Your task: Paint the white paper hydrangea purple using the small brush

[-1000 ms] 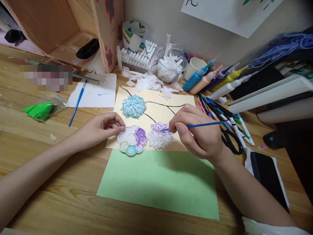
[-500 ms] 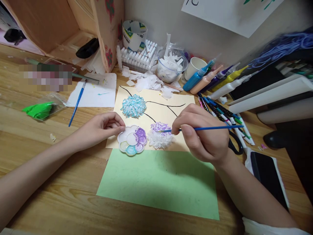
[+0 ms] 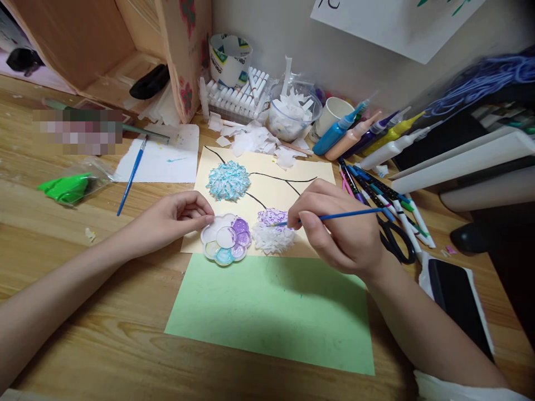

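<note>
My right hand (image 3: 338, 228) pinches a thin blue paintbrush (image 3: 351, 213) whose tip rests on a white tissue-paper flower (image 3: 272, 234) partly dabbed purple. This flower sits on a cream sheet (image 3: 271, 186) with black drawn stems and a second tissue flower (image 3: 228, 181) painted blue. My left hand (image 3: 171, 220) has its fingers curled, with the fingertips on the left rim of a flower-shaped paint palette (image 3: 225, 239) holding purple, blue and pale green paint.
A green paper sheet (image 3: 271, 309) lies in front of me. Markers and scissors (image 3: 393, 223) lie right of the cream sheet, paint bottles (image 3: 363, 133) behind. At the back: a bowl of tissue scraps (image 3: 292, 114), a marker box (image 3: 236, 97), a cup (image 3: 332, 114). Left: a second brush (image 3: 131, 175), a green bag (image 3: 69, 186).
My right hand drew the brush a little to the right half a second ago and has now come back left, with the tip still on the purple flower. My left hand has not moved.
</note>
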`<control>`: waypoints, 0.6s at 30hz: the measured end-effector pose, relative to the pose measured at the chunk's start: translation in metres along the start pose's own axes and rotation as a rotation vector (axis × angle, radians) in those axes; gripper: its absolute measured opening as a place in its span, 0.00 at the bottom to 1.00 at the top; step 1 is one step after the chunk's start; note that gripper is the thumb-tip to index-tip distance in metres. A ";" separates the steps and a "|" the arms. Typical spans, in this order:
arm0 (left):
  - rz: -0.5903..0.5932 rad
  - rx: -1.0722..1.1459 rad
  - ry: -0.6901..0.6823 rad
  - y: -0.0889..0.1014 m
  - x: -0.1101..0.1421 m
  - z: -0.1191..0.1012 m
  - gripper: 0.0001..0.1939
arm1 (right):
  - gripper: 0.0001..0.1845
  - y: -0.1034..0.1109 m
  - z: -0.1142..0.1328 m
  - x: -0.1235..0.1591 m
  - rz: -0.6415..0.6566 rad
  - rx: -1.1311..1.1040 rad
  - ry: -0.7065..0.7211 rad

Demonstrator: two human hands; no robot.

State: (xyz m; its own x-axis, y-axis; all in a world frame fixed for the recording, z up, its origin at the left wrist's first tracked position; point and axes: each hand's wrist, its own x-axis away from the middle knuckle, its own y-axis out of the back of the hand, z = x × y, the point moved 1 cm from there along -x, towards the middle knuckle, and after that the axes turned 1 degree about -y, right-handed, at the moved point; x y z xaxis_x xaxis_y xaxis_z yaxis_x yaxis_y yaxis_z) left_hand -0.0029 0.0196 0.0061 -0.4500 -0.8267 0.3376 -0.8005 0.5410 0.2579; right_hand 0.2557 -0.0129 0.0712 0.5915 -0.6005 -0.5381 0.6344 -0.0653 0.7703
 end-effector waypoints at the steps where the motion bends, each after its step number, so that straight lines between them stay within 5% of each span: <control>1: 0.000 -0.001 0.002 0.000 0.000 0.000 0.11 | 0.12 0.000 0.000 0.000 -0.009 -0.002 -0.002; 18: 0.007 -0.020 0.007 0.000 -0.001 0.000 0.11 | 0.12 -0.001 0.001 0.000 -0.025 -0.009 -0.016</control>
State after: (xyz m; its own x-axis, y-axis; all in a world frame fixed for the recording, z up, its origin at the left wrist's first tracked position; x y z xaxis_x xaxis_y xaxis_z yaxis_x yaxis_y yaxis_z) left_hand -0.0022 0.0201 0.0060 -0.4527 -0.8218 0.3459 -0.7893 0.5498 0.2732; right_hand 0.2547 -0.0134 0.0702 0.5675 -0.6116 -0.5512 0.6530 -0.0735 0.7538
